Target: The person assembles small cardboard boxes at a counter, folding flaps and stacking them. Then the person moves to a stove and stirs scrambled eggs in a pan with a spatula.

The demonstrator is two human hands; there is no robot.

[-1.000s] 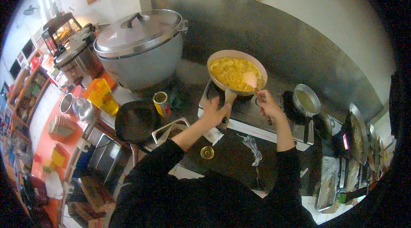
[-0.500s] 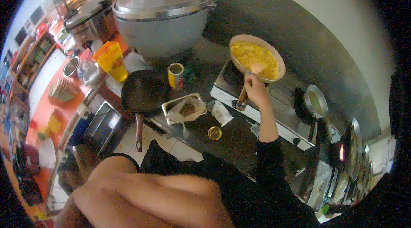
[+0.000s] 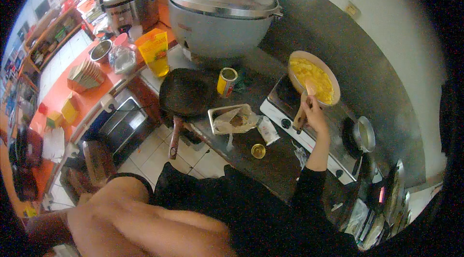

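Observation:
My right hand (image 3: 316,114) is closed on a wooden spatula (image 3: 308,90) whose blade rests in yellow food inside a light-coloured pan (image 3: 296,59). The pan sits on the left burner of a white gas stove (image 3: 285,114), and its brown handle (image 3: 298,121) sticks out toward me just left of my hand. My left arm (image 3: 145,228) is raised close to the camera along the lower edge, large and blurred. I cannot make out its hand or whether it holds anything.
Left of the stove are a black frying pan (image 3: 186,92), a yellow can (image 3: 226,81), a metal tray (image 3: 212,114) with a plastic bag and a small yellow lid (image 3: 258,150). A big grey lidded pot (image 3: 222,15) stands behind. A small saucepan (image 3: 363,134) sits on the right burner.
My left hand has left the pan handle and the arm has swung up near the camera. The view has swung left. My right hand still holds the spatula in the pan.

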